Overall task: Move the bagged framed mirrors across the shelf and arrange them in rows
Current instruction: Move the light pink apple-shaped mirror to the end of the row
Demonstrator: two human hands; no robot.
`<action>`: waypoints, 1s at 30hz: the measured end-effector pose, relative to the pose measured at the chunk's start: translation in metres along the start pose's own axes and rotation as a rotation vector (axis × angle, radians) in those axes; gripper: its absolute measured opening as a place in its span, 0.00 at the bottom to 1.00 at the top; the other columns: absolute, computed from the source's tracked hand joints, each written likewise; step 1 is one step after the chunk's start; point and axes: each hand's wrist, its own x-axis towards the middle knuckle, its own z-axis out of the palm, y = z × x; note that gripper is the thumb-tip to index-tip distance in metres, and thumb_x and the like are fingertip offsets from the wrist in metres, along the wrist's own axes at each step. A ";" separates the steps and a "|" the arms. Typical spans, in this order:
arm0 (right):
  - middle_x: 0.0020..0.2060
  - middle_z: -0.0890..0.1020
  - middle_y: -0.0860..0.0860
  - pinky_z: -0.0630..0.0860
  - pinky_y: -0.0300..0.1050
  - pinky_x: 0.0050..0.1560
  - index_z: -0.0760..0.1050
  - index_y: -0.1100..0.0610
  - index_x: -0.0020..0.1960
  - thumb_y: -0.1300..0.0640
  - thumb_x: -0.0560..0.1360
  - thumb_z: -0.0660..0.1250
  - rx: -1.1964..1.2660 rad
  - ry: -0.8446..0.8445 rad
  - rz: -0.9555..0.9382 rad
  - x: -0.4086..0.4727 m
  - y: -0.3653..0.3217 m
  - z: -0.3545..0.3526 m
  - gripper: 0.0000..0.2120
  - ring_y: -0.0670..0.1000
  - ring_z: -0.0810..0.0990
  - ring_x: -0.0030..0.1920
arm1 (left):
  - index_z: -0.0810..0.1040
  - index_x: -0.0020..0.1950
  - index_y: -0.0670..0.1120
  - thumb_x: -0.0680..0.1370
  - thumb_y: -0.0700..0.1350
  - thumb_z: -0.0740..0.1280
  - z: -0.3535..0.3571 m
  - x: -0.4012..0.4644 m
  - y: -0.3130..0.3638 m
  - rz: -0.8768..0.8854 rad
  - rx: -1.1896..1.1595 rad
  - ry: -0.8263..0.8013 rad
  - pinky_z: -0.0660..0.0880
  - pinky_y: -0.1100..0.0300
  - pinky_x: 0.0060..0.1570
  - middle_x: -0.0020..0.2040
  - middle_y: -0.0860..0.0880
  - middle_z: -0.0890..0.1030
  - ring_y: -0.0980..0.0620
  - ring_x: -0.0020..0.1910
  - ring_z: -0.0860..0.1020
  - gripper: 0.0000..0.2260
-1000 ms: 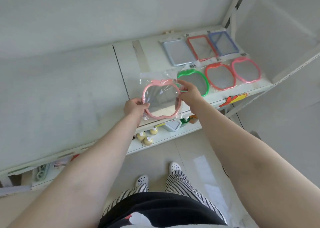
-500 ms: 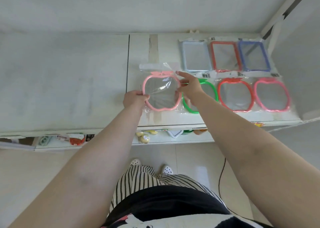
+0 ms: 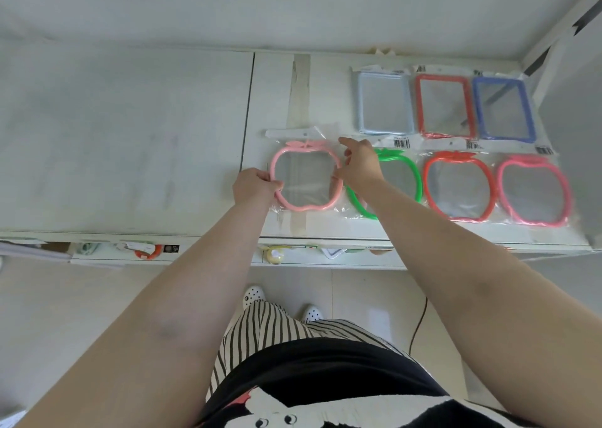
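Left hand (image 3: 255, 188) grips the left rim of the pink mirror (image 3: 306, 176), fingers curled round the frame through the clear bag. Right hand (image 3: 358, 163) pinches the mirror's right rim, thumb on the frame edge, index finger stretched out toward the top right of the bag. Pink mirror sits between the two hands, low over or flat on the shelf (image 3: 130, 134); cannot tell if it fully rests. Its bag flap sticks out past the top of the frame, away from the person.

Just right of the right hand, partly under its wrist: green mirror (image 3: 404, 180). Further right in the same row: red mirror (image 3: 459, 186), then a second pink one (image 3: 534, 189), all apple-shaped and bagged, lying flat side by side. Beyond the right hand, in a far row: pale blue frame (image 3: 384, 105), red frame (image 3: 444, 106), blue frame (image 3: 503, 110), rectangular, bagged, flat. Shelf surface left of the left hand is bare white. Below both arms: lower shelf (image 3: 228, 258) with small items, too blurred to name.
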 end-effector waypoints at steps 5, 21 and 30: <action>0.63 0.72 0.55 0.68 0.50 0.66 0.69 0.53 0.71 0.57 0.68 0.74 -0.159 0.163 -0.019 -0.012 0.011 0.001 0.32 0.58 0.70 0.64 | 0.75 0.37 0.47 0.69 0.41 0.72 -0.002 -0.005 0.000 0.073 0.168 0.002 0.77 0.56 0.40 0.40 0.46 0.81 0.43 0.42 0.82 0.06; 0.79 0.48 0.54 0.42 0.57 0.76 0.61 0.42 0.74 0.37 0.71 0.67 -0.446 0.011 -0.098 -0.034 0.038 0.001 0.35 0.59 0.44 0.78 | 0.57 0.76 0.47 0.71 0.48 0.73 0.016 -0.005 -0.010 0.475 0.661 -0.019 0.61 0.53 0.68 0.78 0.45 0.56 0.37 0.69 0.64 0.39; 0.79 0.47 0.54 0.43 0.56 0.76 0.60 0.41 0.74 0.36 0.70 0.68 -0.439 0.002 -0.095 -0.036 0.037 0.003 0.36 0.59 0.44 0.78 | 0.56 0.76 0.50 0.70 0.53 0.72 0.017 -0.004 -0.016 0.489 0.705 0.047 0.64 0.52 0.65 0.78 0.50 0.58 0.39 0.67 0.65 0.39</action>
